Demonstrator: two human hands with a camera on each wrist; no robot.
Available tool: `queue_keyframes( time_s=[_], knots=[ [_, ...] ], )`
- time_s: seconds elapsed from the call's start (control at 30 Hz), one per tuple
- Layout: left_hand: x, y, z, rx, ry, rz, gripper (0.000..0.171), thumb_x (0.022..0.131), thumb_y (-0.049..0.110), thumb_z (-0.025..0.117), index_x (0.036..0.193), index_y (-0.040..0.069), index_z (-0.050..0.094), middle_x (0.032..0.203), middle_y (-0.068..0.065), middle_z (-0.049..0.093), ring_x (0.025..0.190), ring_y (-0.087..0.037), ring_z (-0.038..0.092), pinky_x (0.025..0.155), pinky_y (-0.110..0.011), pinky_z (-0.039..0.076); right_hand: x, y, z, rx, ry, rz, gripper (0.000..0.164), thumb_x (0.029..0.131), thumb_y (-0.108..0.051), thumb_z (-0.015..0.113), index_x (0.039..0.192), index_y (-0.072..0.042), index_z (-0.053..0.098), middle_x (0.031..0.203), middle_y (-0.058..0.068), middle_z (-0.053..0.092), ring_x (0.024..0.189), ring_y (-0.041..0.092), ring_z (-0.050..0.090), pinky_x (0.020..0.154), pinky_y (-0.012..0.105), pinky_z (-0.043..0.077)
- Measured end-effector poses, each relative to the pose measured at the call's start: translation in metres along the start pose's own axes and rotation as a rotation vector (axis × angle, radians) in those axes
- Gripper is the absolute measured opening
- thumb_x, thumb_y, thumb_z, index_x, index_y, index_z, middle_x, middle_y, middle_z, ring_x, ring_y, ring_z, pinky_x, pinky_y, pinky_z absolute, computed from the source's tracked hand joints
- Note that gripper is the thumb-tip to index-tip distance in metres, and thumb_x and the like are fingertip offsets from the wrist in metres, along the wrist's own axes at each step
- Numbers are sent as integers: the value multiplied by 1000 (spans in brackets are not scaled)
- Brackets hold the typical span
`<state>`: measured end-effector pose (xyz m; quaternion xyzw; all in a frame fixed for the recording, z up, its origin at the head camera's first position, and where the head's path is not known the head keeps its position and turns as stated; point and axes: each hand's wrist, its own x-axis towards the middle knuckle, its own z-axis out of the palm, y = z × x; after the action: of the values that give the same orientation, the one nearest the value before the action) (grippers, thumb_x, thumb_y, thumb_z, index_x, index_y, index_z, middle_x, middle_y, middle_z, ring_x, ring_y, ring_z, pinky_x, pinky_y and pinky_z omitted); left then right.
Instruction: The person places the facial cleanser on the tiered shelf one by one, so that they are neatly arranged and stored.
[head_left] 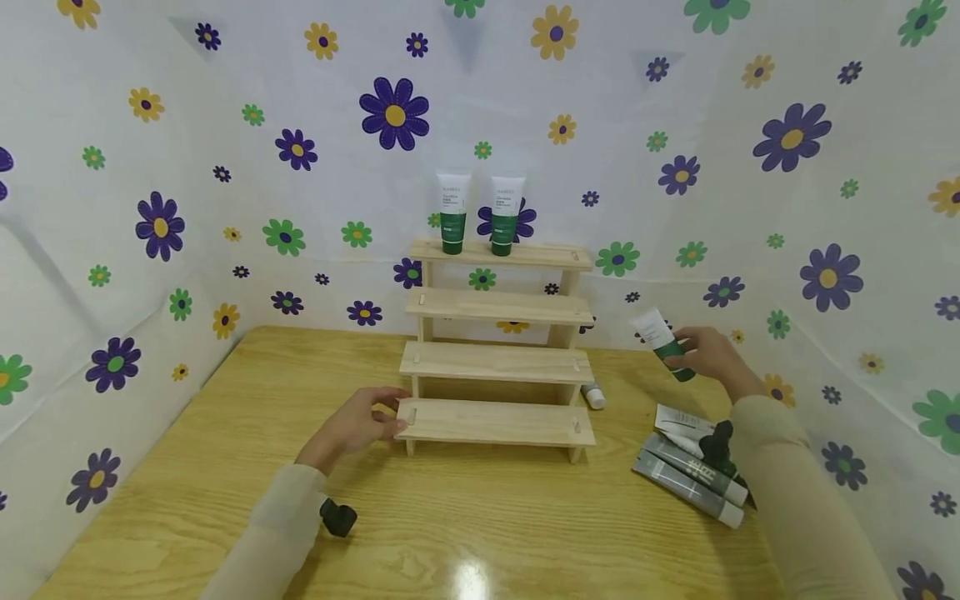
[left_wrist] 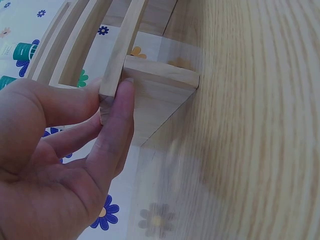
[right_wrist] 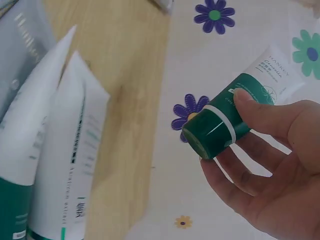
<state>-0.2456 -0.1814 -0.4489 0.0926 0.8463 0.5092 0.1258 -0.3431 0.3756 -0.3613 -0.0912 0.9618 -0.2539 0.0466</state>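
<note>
My right hand holds a white and green squeeze tube in the air, to the right of a stepped wooden rack. In the right wrist view, thumb and fingers grip the tube near its green cap. At the rack's lowest shelf, my left hand pinches the left end; the left wrist view shows thumb and fingers on either side of the board. Two matching tubes, one on the left and one beside it, stand caps down on the top shelf.
Several tubes lie in a pile at the table's right, among them a grey one and a white one. Another tube with a white cap pokes out behind the rack's right side. Flowered cloth encloses the wooden table.
</note>
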Motion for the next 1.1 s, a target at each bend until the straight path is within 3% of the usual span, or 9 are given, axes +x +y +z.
queue_keyframes(
  time_s=[0.23,0.43,0.8,1.1],
  knots=[
    [-2,1,-1,10,3,-6,51,98,2,67,146,-1,52,133,-25,55,91,-18,69,82,-37,64,1,-29,-14,24,38,-11,57,99,-15,68,141,17,45,135,45,53,123,59,56,99,64,53],
    [-1,1,-2,3,8,-4,51,97,1,67,146,-2,52,133,-26,55,92,-18,70,82,-39,64,9,-56,-24,112,53,32,61,102,-16,63,149,13,37,143,42,49,128,57,54,109,66,46],
    [1,1,-2,-3,-2,-4,52,98,3,68,147,0,52,136,-26,55,92,-18,70,81,-37,64,28,-91,-31,187,113,48,68,103,-23,63,155,8,31,149,38,45,131,55,54,111,64,45],
    [1,2,-2,-2,0,3,51,97,1,67,146,-2,52,133,-26,56,91,-18,70,80,-37,64,32,-122,-38,308,171,16,69,103,-23,64,158,3,31,149,33,48,131,50,56,116,63,41]
  ],
)
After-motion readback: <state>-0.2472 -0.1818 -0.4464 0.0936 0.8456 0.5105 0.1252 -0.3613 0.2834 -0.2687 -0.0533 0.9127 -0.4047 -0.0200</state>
